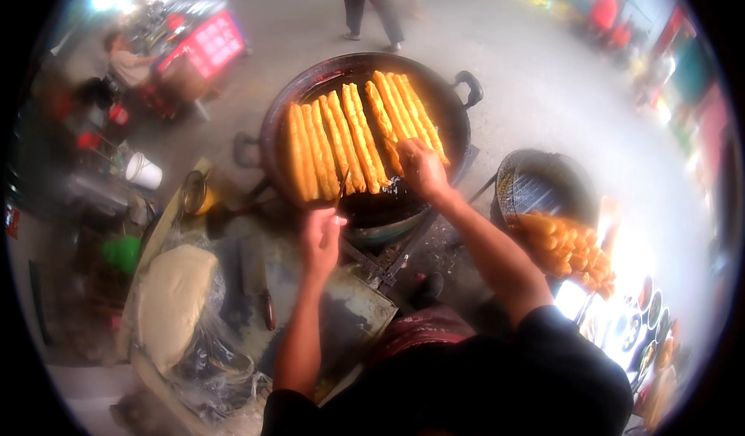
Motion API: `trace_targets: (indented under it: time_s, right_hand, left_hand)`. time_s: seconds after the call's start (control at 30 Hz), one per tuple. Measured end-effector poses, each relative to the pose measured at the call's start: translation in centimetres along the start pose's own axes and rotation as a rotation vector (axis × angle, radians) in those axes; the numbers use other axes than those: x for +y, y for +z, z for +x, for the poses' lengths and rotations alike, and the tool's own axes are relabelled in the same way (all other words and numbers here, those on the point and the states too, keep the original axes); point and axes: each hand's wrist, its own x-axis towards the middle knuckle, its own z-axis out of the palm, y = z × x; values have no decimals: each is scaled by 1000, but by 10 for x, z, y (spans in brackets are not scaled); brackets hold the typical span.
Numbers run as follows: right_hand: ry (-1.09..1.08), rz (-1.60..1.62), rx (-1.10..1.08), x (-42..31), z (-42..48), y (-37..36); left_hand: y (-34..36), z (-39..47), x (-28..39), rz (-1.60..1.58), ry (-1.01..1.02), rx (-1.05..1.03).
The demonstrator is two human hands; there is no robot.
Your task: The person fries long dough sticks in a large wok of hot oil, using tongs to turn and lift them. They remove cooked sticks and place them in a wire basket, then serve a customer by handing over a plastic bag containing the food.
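A wide dark wok [273, 145] of oil sits before me, with long golden fried dough sticks [334, 139] lying side by side in two groups. At the wok's near rim, my left hand [322, 235] grips a thin stick [343, 188], probably a chopstick. Its tip reaches the near ends of the left group. My right hand [424, 168] is curled over the lower end of the right group of dough sticks [401, 107]. Its fingers hide whatever may be in its grasp, and contact with the dough cannot be made out.
To the right, a wire-mesh basket [512, 174] stands by a pile of fried dough sticks [564, 247]. At left, pale raw dough [174, 302] lies beside clear plastic film [215, 372]. A wooden-handled blade [269, 311] rests nearby. Beyond the wok a person [369, 5] is on foot.
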Motion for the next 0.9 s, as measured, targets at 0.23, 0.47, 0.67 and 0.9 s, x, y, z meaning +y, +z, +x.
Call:
trace_targets:
  time_s: [0.23,0.47,0.67,0.9]
  right_hand:
    - [-44,44,94,-4,3,-7]
    - [104,351,327,-11,4,9]
    - [107,140,37,-5,-2,33]
    - [-21,81,89,-32,-3,22]
  left_hand:
    - [5,-7,3,6,-8,-59]
    - [2,-6,7,-94,-58,1]
    - [-15,11,-23,-5,92,120]
    - [-21,9,-29,-36,30,139]
